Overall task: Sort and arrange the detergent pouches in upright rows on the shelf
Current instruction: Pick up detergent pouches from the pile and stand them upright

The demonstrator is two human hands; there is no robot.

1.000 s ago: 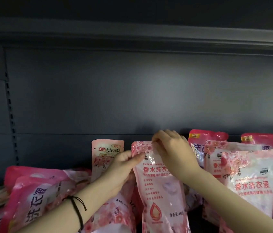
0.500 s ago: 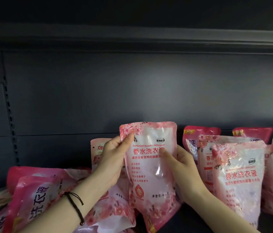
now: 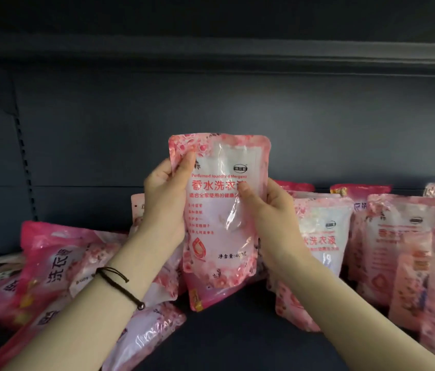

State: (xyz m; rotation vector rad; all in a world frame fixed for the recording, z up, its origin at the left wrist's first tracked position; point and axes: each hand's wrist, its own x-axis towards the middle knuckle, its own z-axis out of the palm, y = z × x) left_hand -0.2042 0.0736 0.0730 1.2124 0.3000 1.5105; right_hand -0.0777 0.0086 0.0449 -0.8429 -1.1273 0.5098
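A pink and white detergent pouch (image 3: 219, 223) with rose print is held upright above the dark shelf floor (image 3: 237, 341), its front facing me. My left hand (image 3: 164, 199) grips its left edge, thumb on the front near the top corner. My right hand (image 3: 272, 218) grips its right edge, thumb pressed on the red lettering. To the right, several matching pouches (image 3: 323, 236) stand upright in rows. On the left, several deeper pink pouches (image 3: 50, 266) lie flat or slumped in a loose heap.
The dark back panel (image 3: 211, 116) of the shelf rises behind everything, with a slotted upright (image 3: 25, 167) at the left. Another shelf's edge (image 3: 211, 53) runs overhead. One tall pouch (image 3: 137, 207) stands behind my left hand.
Both hands have lifted the pouch up off the shelf row and brought it closer to me. My right hand moved from the top edge to the right side.
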